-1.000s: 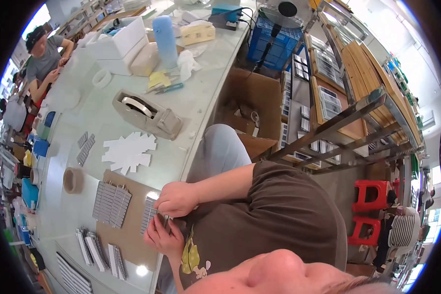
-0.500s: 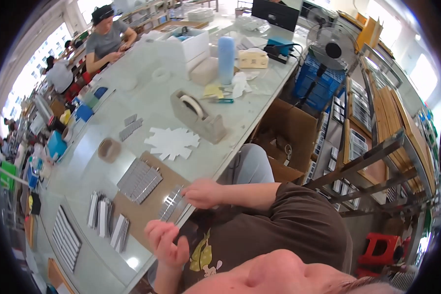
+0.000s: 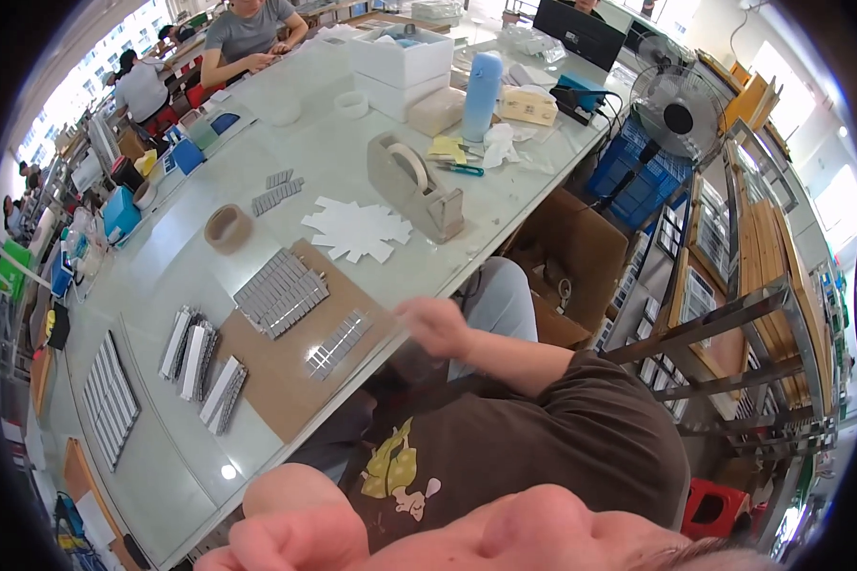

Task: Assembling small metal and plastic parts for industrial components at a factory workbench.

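Note:
My right hand (image 3: 435, 326) is closed at the table's near edge, slightly blurred; nothing shows in it, but its inside is hidden. Just left of it, a small row of shiny metal strips (image 3: 338, 345) lies on a brown board (image 3: 281, 400). My left hand (image 3: 290, 528) is raised close to the camera at the bottom, its fingers curled and partly cut off by the frame; whatever they hold is hidden. On the same board sits a larger block of grey metal strips (image 3: 281, 293). Stacked white-and-grey bars (image 3: 192, 357) and another bundle (image 3: 223, 395) lie left of it.
A tape dispenser (image 3: 414, 187), a white paper cut-out (image 3: 356, 228) and a brown tape roll (image 3: 228, 229) stand beyond the board. Striped bars (image 3: 111, 400) lie at left. A blue bottle (image 3: 482, 95) stands farther back. A metal rack (image 3: 724, 333) and a fan (image 3: 676, 114) are right.
My right hand has left the small metal strips and moved right and up. My left hand has come down and closer to the camera, away from the board. The view has shifted.

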The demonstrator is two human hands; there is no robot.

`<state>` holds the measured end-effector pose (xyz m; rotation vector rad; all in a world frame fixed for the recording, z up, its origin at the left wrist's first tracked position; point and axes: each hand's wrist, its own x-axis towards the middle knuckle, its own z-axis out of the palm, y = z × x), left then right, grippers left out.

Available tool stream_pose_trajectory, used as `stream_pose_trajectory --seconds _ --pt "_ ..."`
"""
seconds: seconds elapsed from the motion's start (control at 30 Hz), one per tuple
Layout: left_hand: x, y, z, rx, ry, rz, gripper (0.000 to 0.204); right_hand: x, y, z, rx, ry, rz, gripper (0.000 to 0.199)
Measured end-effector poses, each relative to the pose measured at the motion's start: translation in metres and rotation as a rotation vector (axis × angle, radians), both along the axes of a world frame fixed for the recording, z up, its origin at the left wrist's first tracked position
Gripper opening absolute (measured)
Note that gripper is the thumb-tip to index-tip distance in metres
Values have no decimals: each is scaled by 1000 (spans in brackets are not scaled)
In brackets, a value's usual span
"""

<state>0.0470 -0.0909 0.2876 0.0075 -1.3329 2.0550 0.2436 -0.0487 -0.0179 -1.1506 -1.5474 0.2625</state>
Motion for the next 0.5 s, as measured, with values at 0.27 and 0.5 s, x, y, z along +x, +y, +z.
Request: stream_pose_trajectory --seconds 0.27,0.5 --pt "-39 24 -44 -193 576 113 26 76 -67 -21 -26 16 -361 2" --pt "-20 15 -25 -140 139 60 17 142 -92 -91 -121 390 -638 12"
